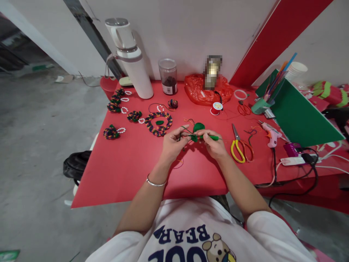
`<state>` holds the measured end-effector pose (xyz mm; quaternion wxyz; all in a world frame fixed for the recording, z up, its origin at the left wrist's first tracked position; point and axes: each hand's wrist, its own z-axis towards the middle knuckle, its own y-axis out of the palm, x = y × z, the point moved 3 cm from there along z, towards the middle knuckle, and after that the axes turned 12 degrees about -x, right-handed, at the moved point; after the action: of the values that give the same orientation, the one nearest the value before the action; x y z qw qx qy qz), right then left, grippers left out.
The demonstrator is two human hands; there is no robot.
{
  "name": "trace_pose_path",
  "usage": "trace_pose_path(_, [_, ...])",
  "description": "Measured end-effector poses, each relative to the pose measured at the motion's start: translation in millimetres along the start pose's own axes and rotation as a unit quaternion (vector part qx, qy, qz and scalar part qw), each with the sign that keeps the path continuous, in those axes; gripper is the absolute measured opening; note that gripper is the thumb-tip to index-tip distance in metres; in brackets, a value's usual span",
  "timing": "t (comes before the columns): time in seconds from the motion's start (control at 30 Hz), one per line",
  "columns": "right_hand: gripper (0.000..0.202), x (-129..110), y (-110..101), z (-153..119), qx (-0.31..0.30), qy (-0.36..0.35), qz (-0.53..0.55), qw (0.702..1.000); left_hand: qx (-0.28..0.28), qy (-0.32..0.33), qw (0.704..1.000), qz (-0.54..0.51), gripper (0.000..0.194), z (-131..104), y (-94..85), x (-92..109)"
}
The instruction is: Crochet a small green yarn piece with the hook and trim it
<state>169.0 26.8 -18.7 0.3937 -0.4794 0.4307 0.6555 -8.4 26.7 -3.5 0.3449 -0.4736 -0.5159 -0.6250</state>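
Near the front middle of the red table, my left hand (pixel 173 144) pinches a small green crochet piece (pixel 194 138), with a green strand running over its fingers. My right hand (pixel 216 146) is closed around a crochet hook (pixel 214 138) with a green handle. The hook's thin tip meets the piece between the two hands. Just behind them rests a ball of green yarn (pixel 199 126). To the left lies a curved multicoloured crocheted strip (pixel 148 125) with a small green piece (pixel 159 122) inside its curve.
Yellow-and-orange-handled scissors (pixel 237 145) lie right of my right hand, with a pink glue gun (pixel 272 135) beyond. A thread spool (pixel 216 108) and red plastic bag (pixel 195 91) sit behind. Several crocheted flowers with bead loops (pixel 111 132), a jar (pixel 167 77) and white flask (pixel 137 72) stand left.
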Motion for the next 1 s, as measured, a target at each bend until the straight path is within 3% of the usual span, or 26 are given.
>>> trace_pose_path(0.73, [0.034,-2,3,2,0.026,0.040,0.060,0.997,0.002,-0.004,1.000,0.025,0.052,-3,4.2,7])
trace_pose_path(1.0, [0.035,-1,5,2,0.021,0.043,0.044,0.998,-0.003,-0.012,0.998,0.057,0.068,-3,11.4,0])
